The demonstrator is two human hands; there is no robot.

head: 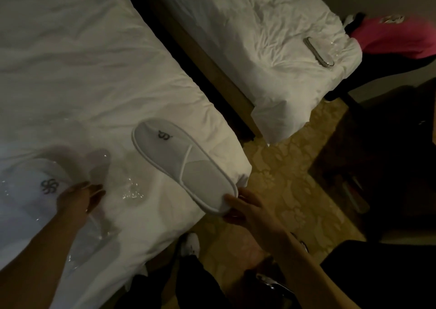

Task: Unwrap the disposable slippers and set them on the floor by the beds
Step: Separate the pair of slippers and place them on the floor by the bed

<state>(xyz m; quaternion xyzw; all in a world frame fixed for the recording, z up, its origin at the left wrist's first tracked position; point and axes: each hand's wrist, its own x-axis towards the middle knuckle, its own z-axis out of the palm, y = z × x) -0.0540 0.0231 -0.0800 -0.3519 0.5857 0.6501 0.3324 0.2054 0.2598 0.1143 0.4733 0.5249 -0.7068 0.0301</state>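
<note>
A white disposable slipper (181, 162) with a dark logo hangs over the corner of the near bed (77, 77), held at its heel by my right hand (247, 210). A second slipper (44, 183) with the same logo lies on the near bed at the left, still partly inside clear plastic wrap (113, 190). My left hand (77, 199) rests on that wrap and slipper, pinching the plastic. On the far bed (271, 37) lies another wrapped slipper pack (319, 51), seen edge-on.
Patterned carpet (290, 167) runs between and in front of the beds. A wooden bed frame (212, 72) shows in the gap. A pink item (396, 37) sits at the far right. Dark furniture (389, 155) stands on the right. My shoe (191, 245) is below the bed edge.
</note>
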